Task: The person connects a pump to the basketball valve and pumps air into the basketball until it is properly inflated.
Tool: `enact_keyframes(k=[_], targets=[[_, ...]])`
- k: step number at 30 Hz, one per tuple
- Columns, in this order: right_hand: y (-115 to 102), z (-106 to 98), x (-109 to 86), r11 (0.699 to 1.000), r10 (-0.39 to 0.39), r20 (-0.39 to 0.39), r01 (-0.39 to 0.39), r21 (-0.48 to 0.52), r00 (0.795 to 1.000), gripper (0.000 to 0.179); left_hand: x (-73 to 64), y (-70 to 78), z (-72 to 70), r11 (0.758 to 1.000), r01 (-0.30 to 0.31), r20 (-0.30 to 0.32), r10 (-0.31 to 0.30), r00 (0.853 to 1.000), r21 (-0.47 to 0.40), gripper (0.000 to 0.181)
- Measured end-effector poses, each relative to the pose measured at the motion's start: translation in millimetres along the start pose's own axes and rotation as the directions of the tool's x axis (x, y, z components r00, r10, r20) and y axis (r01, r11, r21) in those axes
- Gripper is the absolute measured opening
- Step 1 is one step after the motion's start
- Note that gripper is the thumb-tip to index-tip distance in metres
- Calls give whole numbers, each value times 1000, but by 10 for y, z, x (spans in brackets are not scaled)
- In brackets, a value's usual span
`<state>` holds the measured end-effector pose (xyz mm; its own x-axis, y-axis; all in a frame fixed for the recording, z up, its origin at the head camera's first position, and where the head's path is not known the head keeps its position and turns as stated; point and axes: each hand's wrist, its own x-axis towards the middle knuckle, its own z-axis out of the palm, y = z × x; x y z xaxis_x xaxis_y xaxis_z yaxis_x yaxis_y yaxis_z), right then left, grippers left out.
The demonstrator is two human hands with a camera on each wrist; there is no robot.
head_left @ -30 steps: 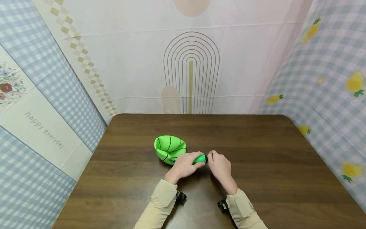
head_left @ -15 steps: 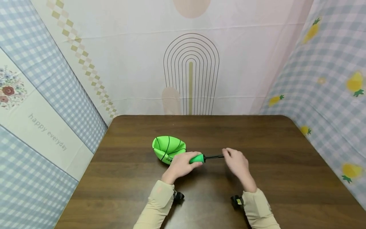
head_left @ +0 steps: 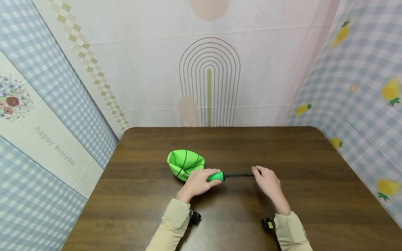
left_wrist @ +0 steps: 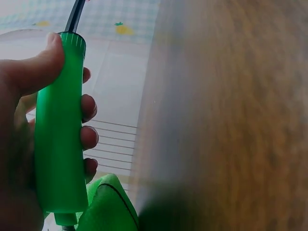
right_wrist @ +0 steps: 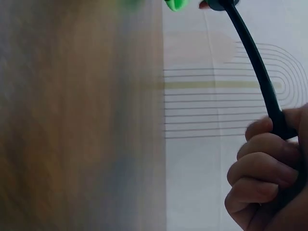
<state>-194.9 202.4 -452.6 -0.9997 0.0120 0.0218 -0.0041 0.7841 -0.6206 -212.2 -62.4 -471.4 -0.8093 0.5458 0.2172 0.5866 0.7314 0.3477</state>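
A limp, caved-in green ball (head_left: 185,161) with black lines lies on the table, partly behind my left hand (head_left: 196,184). That hand grips the green barrel of a hand pump (left_wrist: 61,139), thumb near its black-rimmed top. From the barrel's lower end a short nozzle points toward the ball (left_wrist: 109,204); where it ends is hidden. The pump's thin black rod (head_left: 237,175) stands drawn out to the right. At its far end my right hand (head_left: 269,183) holds the handle, fingers curled round it in the right wrist view, which also shows the rod (right_wrist: 255,62) close up.
The brown wooden table (head_left: 141,216) has rounded far corners. A pale printed cloth (head_left: 150,69) hangs just behind its back edge, with checked cloths (head_left: 361,87) at the sides. Black wrist cameras (head_left: 195,217) sit on both cuffs.
My right hand has moved to the right with the handle, drawing the black rod out of the barrel. My left hand has shifted slightly left, still holding the pump.
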Motion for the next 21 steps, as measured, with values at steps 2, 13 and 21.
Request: enact_keyframes(k=[2,13,21], targets=[[-19,47,-3,1000,10,-12,-10,4,1000,38,2,6,6,1000,11,2,-11,1000,-5,42],[-317,351,-78,1000,10,-23,-10,28,1000,29,63,93,-9,999,-1,-14,2,1000,43,40],[-554,534,-111,999,-32,-52,32,-15,998,29,80,146,8,999,-21,-49,23,999,46,37]])
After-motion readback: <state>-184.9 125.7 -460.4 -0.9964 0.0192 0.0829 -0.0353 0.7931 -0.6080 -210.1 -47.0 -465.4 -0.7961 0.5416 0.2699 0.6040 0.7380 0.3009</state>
